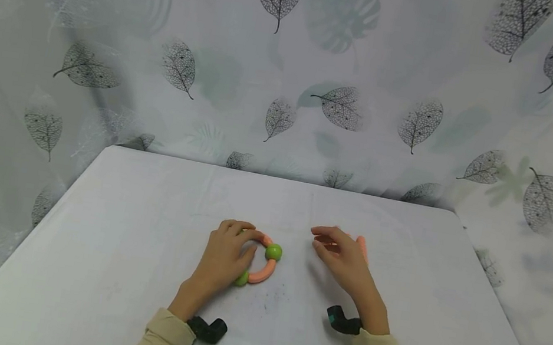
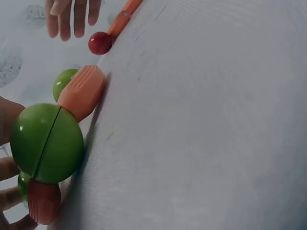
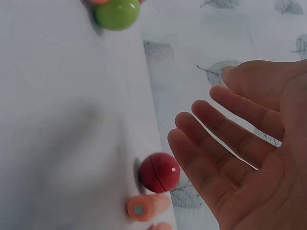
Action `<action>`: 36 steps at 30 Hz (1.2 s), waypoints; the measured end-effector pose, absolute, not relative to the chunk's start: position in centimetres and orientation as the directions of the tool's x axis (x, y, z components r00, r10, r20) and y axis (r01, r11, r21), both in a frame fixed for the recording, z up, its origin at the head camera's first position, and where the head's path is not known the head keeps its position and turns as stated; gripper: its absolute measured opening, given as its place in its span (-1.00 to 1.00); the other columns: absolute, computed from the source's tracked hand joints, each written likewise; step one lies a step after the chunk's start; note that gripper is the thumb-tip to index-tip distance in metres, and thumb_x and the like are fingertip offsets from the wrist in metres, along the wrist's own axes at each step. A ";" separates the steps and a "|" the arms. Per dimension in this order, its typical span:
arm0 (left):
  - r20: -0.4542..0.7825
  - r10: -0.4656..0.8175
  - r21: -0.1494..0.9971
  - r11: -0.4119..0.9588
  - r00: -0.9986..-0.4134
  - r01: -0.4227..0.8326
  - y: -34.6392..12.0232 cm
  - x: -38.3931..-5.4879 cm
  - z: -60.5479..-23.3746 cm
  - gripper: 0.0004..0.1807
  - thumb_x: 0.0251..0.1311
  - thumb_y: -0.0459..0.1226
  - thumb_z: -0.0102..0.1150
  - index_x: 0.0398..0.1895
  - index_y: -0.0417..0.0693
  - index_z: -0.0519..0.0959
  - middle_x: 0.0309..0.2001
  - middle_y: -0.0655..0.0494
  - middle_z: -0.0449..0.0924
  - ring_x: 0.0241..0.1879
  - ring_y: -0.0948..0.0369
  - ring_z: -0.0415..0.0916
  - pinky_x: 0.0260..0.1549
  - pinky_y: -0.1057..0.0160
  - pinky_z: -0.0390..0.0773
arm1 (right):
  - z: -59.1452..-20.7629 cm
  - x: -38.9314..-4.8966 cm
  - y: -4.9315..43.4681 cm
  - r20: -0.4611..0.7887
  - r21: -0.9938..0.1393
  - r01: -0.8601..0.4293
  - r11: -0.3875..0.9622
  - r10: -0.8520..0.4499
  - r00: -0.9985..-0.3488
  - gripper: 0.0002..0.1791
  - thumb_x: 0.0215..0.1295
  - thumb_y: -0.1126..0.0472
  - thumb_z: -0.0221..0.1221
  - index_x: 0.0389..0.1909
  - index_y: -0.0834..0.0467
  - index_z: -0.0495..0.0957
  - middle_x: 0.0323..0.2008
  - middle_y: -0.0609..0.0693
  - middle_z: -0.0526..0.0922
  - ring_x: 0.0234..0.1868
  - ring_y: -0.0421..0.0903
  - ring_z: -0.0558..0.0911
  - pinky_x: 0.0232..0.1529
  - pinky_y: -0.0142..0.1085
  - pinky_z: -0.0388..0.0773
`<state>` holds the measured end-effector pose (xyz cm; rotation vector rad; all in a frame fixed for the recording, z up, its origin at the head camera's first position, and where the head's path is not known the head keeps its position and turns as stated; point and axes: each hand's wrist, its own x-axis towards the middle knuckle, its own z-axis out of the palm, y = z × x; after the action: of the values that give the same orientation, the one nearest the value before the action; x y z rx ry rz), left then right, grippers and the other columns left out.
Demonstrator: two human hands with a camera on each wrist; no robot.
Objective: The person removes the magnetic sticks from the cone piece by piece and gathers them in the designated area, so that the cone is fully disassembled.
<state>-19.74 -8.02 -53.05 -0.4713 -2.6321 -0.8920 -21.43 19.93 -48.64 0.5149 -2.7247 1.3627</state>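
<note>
Ring in left hand, fingers bent over its left side, holding. Right hand, right of ring: fingers loosely extended, nothing in grasp. Visible stretch of ring looks done, peach arcs meeting green balls; stretch under left hand can't be checked. Apparently left: red ball and peach rods, off to ring's right, apart from it.

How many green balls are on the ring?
3 in view, all on the orange ring: the right green ball, the near green ball, and the far green ball, partly covered. The left hand may hide another.
</note>
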 end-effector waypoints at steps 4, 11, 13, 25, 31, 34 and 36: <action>0.384 0.155 0.523 0.776 -0.910 0.353 -8.1 -19.7 -52.7 -0.82 0.31 -0.26 0.30 -0.09 0.15 0.77 0.07 0.05 0.70 0.16 -0.08 0.53 -0.03 -0.20 0.53 | -48.8 -21.3 19.0 0.164 -0.777 -0.322 0.541 -0.320 -0.933 -0.64 0.48 0.22 0.26 0.23 0.20 0.61 0.17 0.14 0.70 0.16 0.03 0.71 0.18 -0.06 0.67; 0.378 0.100 0.536 0.787 -0.921 0.306 -8.4 -19.9 -52.6 -0.83 0.32 -0.27 0.29 -0.12 0.13 0.79 -0.06 0.11 0.74 0.00 -0.03 0.58 -0.11 -0.11 0.54 | -49.7 -21.3 17.8 0.119 -0.763 -0.325 0.559 -0.372 -0.920 -0.62 0.46 0.17 0.28 0.23 0.16 0.61 0.16 0.09 0.72 0.15 0.01 0.72 0.18 -0.06 0.67; 0.375 0.090 0.531 0.795 -0.923 0.293 -8.5 -20.0 -52.6 -0.83 0.32 -0.27 0.29 -0.12 0.13 0.79 -0.08 0.12 0.74 -0.05 -0.02 0.59 -0.14 -0.09 0.54 | -49.8 -21.2 17.3 0.105 -0.760 -0.322 0.564 -0.382 -0.918 -0.62 0.45 0.16 0.29 0.23 0.14 0.61 0.15 0.09 0.72 0.14 0.02 0.73 0.18 -0.06 0.68; 0.319 0.087 0.532 0.807 -0.944 0.254 -8.6 -19.8 -52.3 -0.81 0.30 -0.30 0.23 -0.11 0.09 0.76 -0.18 0.08 0.73 -0.17 0.01 0.62 -0.20 -0.07 0.53 | -51.3 -20.9 15.1 0.101 -0.792 -0.357 0.495 -0.471 -0.877 -0.57 0.46 0.20 0.28 0.30 0.15 0.55 0.21 0.09 0.68 0.15 0.04 0.69 0.19 -0.07 0.66; 0.288 0.117 0.543 0.798 -0.950 0.263 -8.5 -19.7 -52.4 -0.82 0.29 -0.26 0.29 -0.08 0.09 0.76 -0.17 0.08 0.70 -0.19 0.04 0.63 -0.20 -0.03 0.55 | -52.1 -20.6 14.2 0.121 -0.814 -0.357 0.458 -0.468 -0.876 -0.56 0.46 0.14 0.29 0.30 0.12 0.56 0.17 0.04 0.70 0.12 0.01 0.69 0.12 -0.17 0.67; 0.285 0.136 0.549 0.789 -0.949 0.277 -8.5 -19.7 -52.6 -0.80 0.29 -0.23 0.33 -0.05 0.09 0.76 -0.14 0.08 0.70 -0.16 0.04 0.63 -0.17 -0.02 0.58 | -52.4 -20.6 13.9 0.125 -0.825 -0.347 0.447 -0.454 -0.882 -0.57 0.45 0.15 0.30 0.28 0.09 0.58 0.15 0.01 0.70 0.10 -0.01 0.68 0.11 -0.18 0.66; 0.285 0.146 0.560 0.776 -0.947 0.288 -8.5 -19.7 -52.7 -0.80 0.30 -0.21 0.35 -0.03 0.09 0.76 -0.13 0.08 0.71 -0.14 0.03 0.63 -0.14 -0.03 0.59 | -52.5 -20.6 13.8 0.121 -0.831 -0.334 0.444 -0.442 -0.889 -0.58 0.44 0.17 0.31 0.28 0.08 0.58 0.15 0.01 0.70 0.09 -0.02 0.67 0.11 -0.19 0.65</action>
<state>-19.73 -8.51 -52.72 -0.3403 -2.7440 -0.9196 -20.58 13.78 -52.49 0.7468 -2.7642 1.5489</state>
